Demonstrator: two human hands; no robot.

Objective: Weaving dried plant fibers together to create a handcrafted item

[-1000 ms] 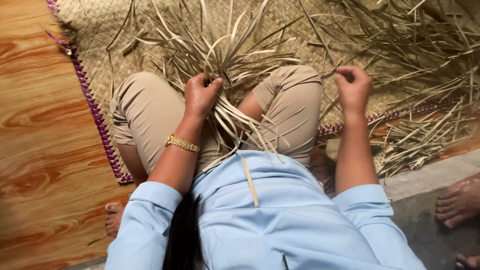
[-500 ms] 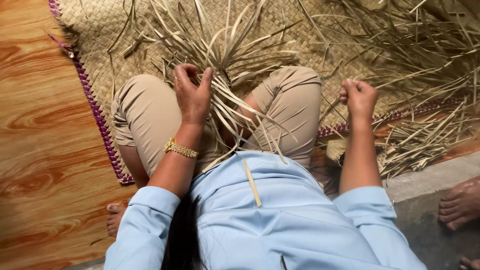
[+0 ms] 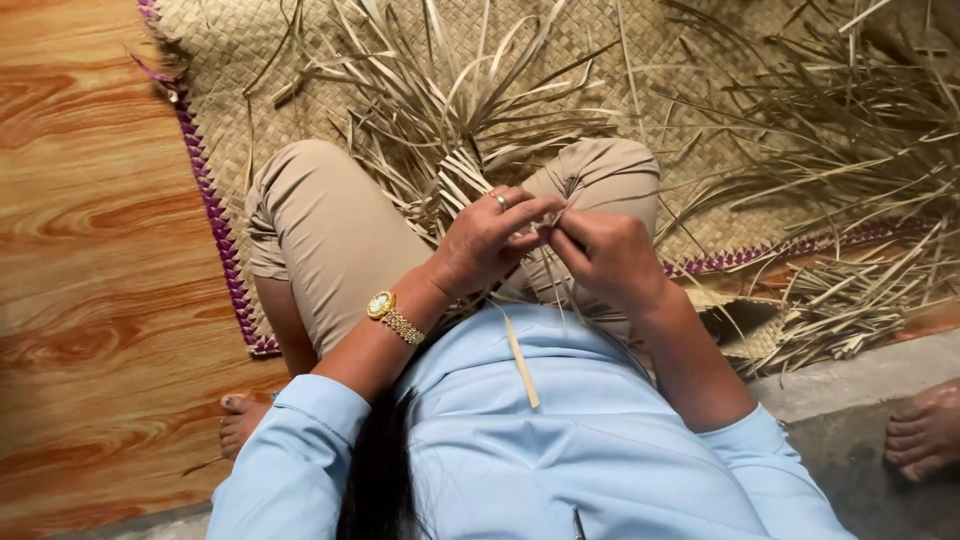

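Both hands met over her lap, pinching dried leaf strips.

The left hand (image 3: 488, 240) and right hand (image 3: 600, 255) touched at the fingertips, each closed on thin strips (image 3: 470, 180) fanning from between her knees onto the woven mat (image 3: 640, 60). One strip (image 3: 522, 362) lay on her shirt. More lay heaped (image 3: 850, 150) at right.
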